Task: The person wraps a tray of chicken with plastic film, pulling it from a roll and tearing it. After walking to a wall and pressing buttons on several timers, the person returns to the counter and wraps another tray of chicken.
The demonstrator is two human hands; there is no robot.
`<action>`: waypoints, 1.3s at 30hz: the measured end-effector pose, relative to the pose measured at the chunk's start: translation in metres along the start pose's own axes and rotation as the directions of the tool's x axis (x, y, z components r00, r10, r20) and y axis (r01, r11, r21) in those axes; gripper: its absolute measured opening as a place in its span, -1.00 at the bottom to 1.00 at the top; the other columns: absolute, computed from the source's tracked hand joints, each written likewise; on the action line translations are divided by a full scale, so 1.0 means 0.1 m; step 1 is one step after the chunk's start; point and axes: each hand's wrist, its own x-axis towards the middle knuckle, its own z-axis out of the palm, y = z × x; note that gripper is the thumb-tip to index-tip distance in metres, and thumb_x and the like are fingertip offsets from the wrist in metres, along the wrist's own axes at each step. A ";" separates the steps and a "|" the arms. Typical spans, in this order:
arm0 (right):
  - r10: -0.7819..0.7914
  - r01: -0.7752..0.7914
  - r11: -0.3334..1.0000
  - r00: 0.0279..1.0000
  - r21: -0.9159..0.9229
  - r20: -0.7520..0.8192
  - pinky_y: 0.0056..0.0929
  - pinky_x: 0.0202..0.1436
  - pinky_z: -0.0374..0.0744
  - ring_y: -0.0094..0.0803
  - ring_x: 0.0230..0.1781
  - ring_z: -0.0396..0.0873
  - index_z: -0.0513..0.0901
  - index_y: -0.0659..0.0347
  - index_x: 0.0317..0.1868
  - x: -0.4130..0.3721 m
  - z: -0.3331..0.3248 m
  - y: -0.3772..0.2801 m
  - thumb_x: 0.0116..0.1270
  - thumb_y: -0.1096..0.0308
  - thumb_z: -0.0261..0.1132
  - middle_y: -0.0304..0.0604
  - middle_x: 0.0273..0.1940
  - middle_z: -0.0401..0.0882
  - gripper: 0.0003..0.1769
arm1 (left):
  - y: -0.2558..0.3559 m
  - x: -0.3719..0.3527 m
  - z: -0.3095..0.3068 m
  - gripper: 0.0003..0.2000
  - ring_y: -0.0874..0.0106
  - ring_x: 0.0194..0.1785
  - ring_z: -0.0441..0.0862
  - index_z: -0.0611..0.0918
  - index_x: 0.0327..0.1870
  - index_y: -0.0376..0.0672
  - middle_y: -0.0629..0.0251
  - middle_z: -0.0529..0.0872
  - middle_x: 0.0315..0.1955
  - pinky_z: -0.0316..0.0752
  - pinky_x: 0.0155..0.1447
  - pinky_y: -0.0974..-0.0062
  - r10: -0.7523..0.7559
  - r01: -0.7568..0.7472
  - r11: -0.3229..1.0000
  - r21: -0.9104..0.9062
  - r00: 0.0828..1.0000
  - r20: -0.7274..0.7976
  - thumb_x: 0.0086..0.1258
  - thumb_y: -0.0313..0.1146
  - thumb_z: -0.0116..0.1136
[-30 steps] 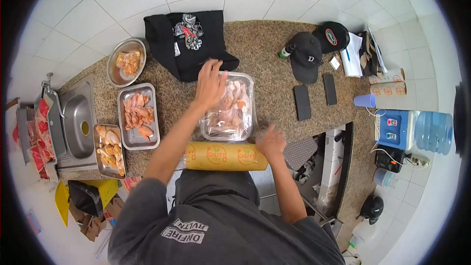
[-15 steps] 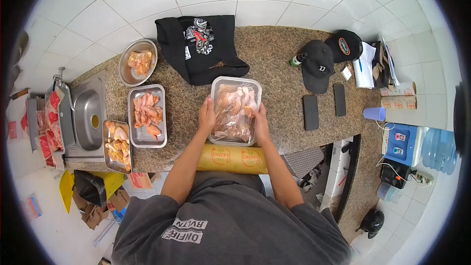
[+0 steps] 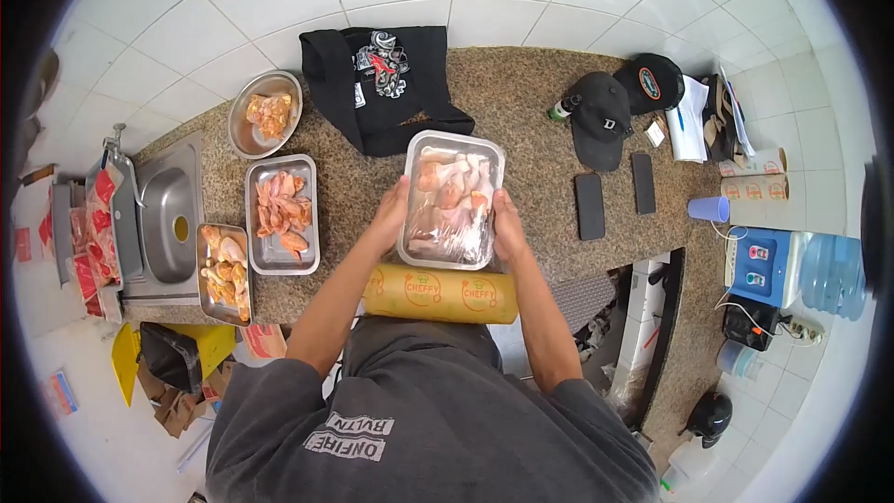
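Between my two hands is a metal tray (image 3: 458,138) covered in clear plastic film, with pale raw chicken pieces (image 3: 454,184) under it, drumsticks among them. My left hand (image 3: 393,212) grips its left side, and my right hand (image 3: 508,227) holds the right side, both with fingers partly hidden by the rim. The tray leans slightly and seems lifted off the counter. Just below it, a yellow roll of film (image 3: 442,294) printed "CHEFFY" lies across the counter's front edge, near my body.
On the granite counter (image 3: 521,93), left, are a tray of chicken pieces (image 3: 282,214), a smaller tray (image 3: 223,272) and a round bowl (image 3: 265,115), beside the sink (image 3: 170,224). A black cloth (image 3: 400,84) lies behind. Right are two phones (image 3: 589,207) and caps (image 3: 601,121).
Both hands have raised the wrapped tray a little toward me and turned it slightly clockwise. The film glints more now. The film roll appears slightly shifted and turned.
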 end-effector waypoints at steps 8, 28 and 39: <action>-0.155 0.150 0.986 0.986 -0.075 -0.063 -0.35 -0.11 0.67 -0.36 -0.16 0.64 0.49 0.25 0.13 0.07 0.50 -1.51 0.62 0.06 -0.09 -0.11 -0.05 0.62 -0.56 | 1.73 0.20 0.38 -0.51 0.30 0.03 0.67 0.44 0.30 -0.30 0.07 0.63 0.09 0.65 0.12 0.25 -0.006 0.067 0.972 -0.227 0.966 0.258 0.65 -0.06 -0.26; -0.245 0.031 0.855 0.904 -0.518 -0.350 -0.35 0.03 0.43 -0.38 -0.14 0.44 0.55 0.39 -0.08 -1.56 -0.29 1.09 0.59 0.09 -0.05 -0.12 -0.18 0.56 -0.54 | -0.85 -1.46 -0.09 -0.53 0.32 -0.05 0.68 0.59 0.11 -0.34 0.09 0.69 -0.03 0.63 0.05 0.27 -0.360 0.372 0.856 -0.360 0.927 0.102 0.56 -0.02 0.00; -0.450 0.136 0.780 0.800 -0.611 -0.397 -0.42 -0.25 0.42 -0.50 -0.41 0.37 0.55 0.27 -0.28 -0.85 0.07 1.12 0.58 0.16 -0.07 -0.25 -0.43 0.45 -0.60 | -0.47 -0.15 -0.32 -0.63 0.38 -0.19 0.70 0.70 0.01 -0.32 0.16 0.76 -0.17 0.58 -0.09 0.38 -0.123 0.123 0.992 -0.006 0.992 -0.031 0.46 -0.15 0.18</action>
